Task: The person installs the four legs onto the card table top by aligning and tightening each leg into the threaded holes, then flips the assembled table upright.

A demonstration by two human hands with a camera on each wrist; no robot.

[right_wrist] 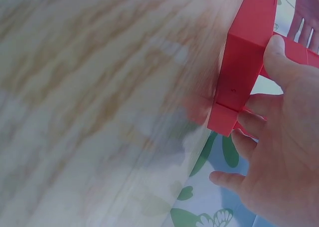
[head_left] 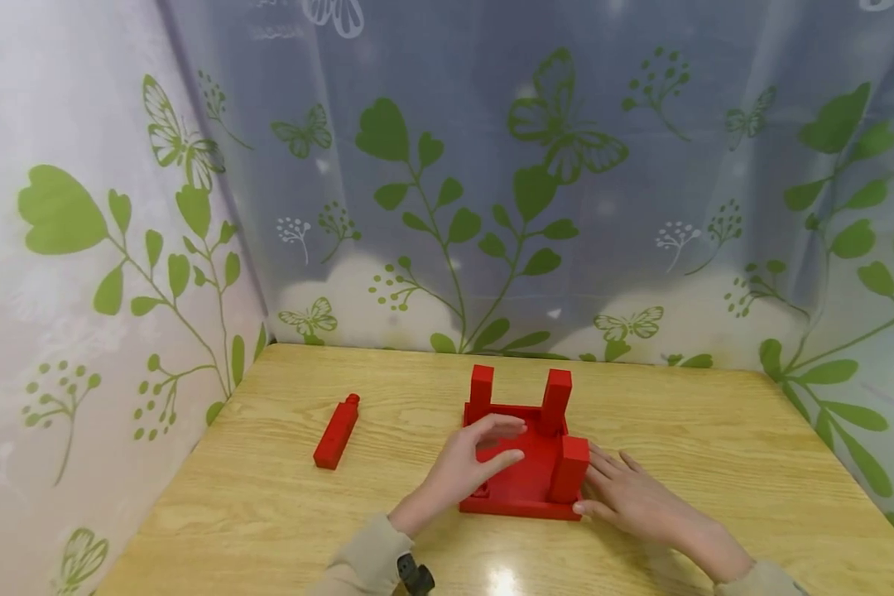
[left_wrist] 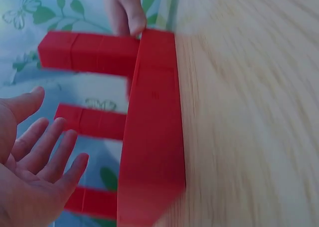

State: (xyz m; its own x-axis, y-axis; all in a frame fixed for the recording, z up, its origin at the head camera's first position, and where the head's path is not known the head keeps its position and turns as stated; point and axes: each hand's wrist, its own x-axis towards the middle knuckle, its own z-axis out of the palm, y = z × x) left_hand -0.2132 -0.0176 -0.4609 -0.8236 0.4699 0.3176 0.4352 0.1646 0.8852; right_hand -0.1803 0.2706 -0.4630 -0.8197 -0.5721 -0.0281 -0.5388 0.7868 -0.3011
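Observation:
A red toy table (head_left: 522,463) lies upside down on the wooden tabletop, with three square legs standing up from it. The near-left corner has no leg, only a small fitting (head_left: 481,490). My left hand (head_left: 468,465) hovers over that corner, fingers spread and holding nothing; the left wrist view shows it apart from the legs (left_wrist: 94,52). On the right side, my right hand (head_left: 633,498) rests its extended fingers against the base, the thumb touching near the front corner. A loose red leg (head_left: 337,432) with a round knob end lies to the left, apart from both hands.
The light wooden tabletop (head_left: 253,513) reaches back to a curtain (head_left: 447,207) printed with green leaves and butterflies, which hangs behind and on both sides. A dark band (head_left: 415,573) is on my left wrist.

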